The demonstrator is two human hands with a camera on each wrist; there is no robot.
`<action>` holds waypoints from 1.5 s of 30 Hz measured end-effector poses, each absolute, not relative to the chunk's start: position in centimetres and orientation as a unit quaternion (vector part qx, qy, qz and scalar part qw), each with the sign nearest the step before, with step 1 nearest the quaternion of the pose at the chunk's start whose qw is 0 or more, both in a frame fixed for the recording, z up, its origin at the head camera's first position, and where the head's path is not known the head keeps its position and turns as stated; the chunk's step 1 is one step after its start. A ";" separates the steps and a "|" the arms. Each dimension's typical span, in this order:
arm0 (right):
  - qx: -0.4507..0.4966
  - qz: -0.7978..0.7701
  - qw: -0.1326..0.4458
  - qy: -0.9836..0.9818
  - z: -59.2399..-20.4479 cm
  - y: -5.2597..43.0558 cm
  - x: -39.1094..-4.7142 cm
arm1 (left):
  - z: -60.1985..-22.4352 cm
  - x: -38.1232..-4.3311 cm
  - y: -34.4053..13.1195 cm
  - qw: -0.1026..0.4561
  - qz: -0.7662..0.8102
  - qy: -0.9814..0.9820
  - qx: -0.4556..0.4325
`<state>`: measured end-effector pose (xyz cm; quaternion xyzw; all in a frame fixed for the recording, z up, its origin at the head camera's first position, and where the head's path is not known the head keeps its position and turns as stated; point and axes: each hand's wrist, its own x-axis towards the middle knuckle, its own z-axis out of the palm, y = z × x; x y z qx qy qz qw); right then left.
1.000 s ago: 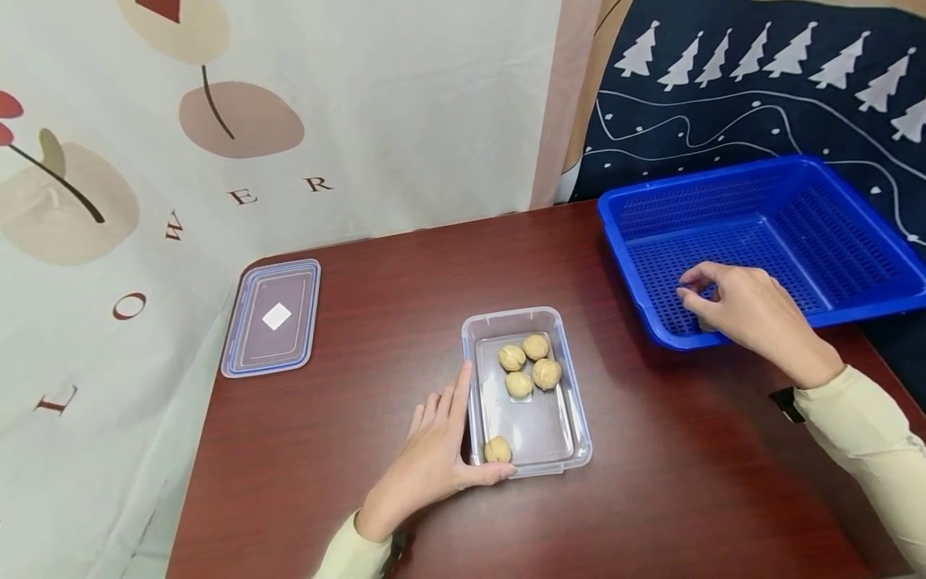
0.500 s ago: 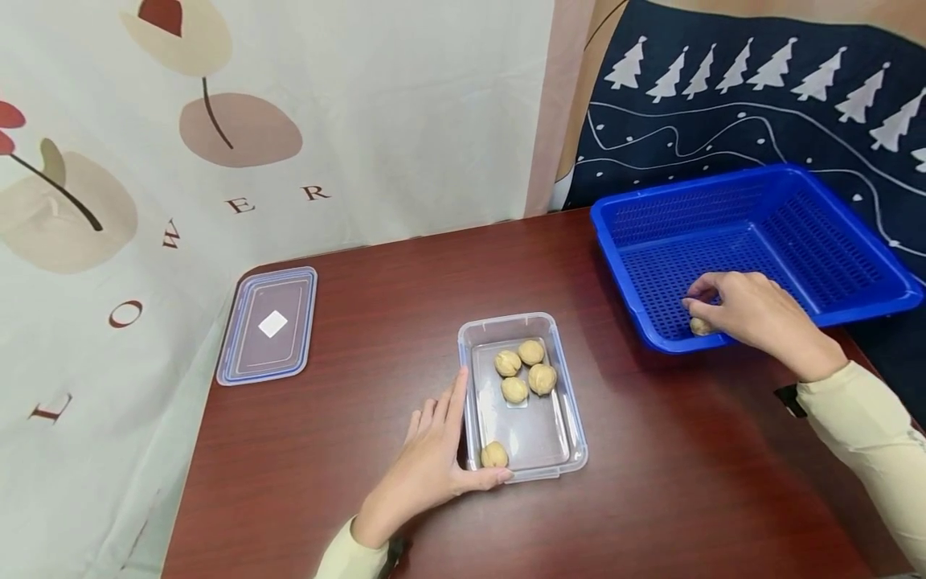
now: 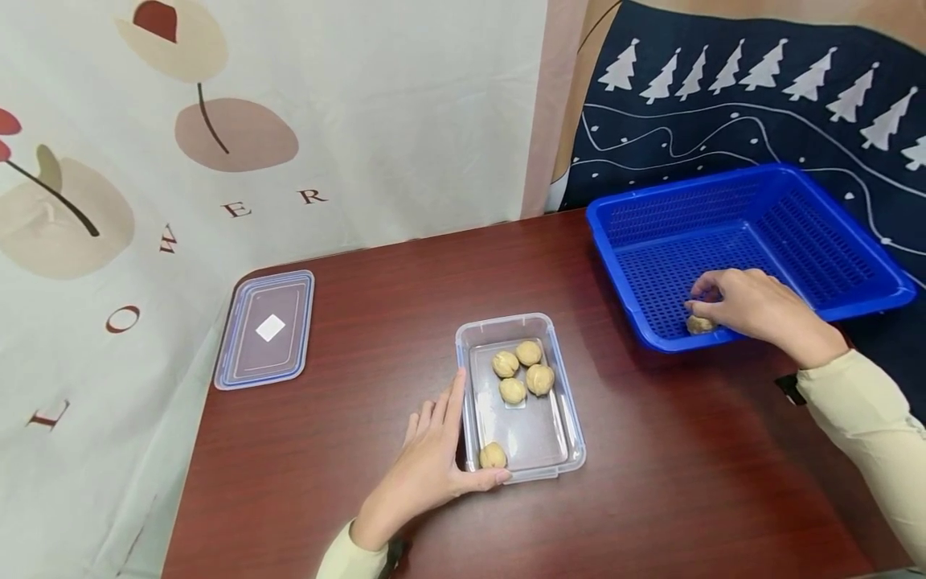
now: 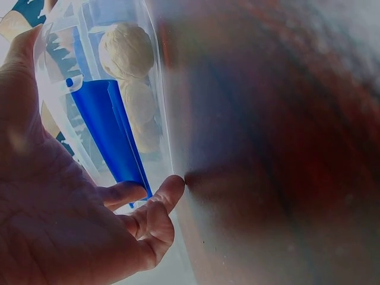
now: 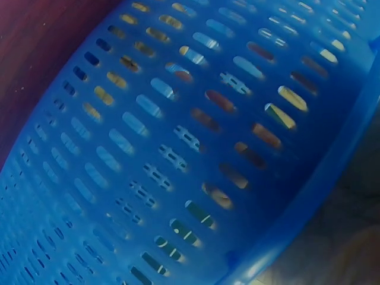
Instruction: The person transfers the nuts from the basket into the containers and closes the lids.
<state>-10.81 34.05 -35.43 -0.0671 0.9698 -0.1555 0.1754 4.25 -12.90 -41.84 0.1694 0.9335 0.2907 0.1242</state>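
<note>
Head view, read from my remote station: the brown table [image 3: 325,450] carries all items. Blue basket [image 3: 723,249]: at 2 o'clock from the clear box [image 3: 535,438]. Lid [image 3: 268,354]: at 9 o'clock from the box, detached. Left hand [image 3: 430,458]: spread wide at the box's 8 o'clock, fingers along the long side, thumb on the near rim. Right hand [image 3: 755,305]: at the basket's 6 o'clock, fingers curved to a narrow gap; I cannot tell whether they grip. Four walnuts [image 3: 539,379]: clustered toward the box's 12 o'clock. Fifth walnut [image 3: 493,456]: in its 7 o'clock corner. Basket walnut [image 3: 699,324]: at the basket's 7 o'clock, directly under the right fingers. Change: this nut, mostly covered one second ago, now shows; the box count remains five. I judge it the present work point.
</note>
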 end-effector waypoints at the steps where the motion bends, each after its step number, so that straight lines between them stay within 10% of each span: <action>1: -0.066 -0.153 0.180 0.969 -35.4 34.1 -10.9 | -41.8 4.3 -12.9 0.124 0.290 0.934 0.169; 32: -0.116 -0.156 0.312 0.930 -36.4 34.6 -13.0 | -41.9 4.1 -12.8 0.121 0.283 0.936 0.173; 45: -0.085 -0.218 0.137 0.963 -36.8 34.2 -11.8 | -42.0 4.1 -12.7 0.119 0.281 0.936 0.174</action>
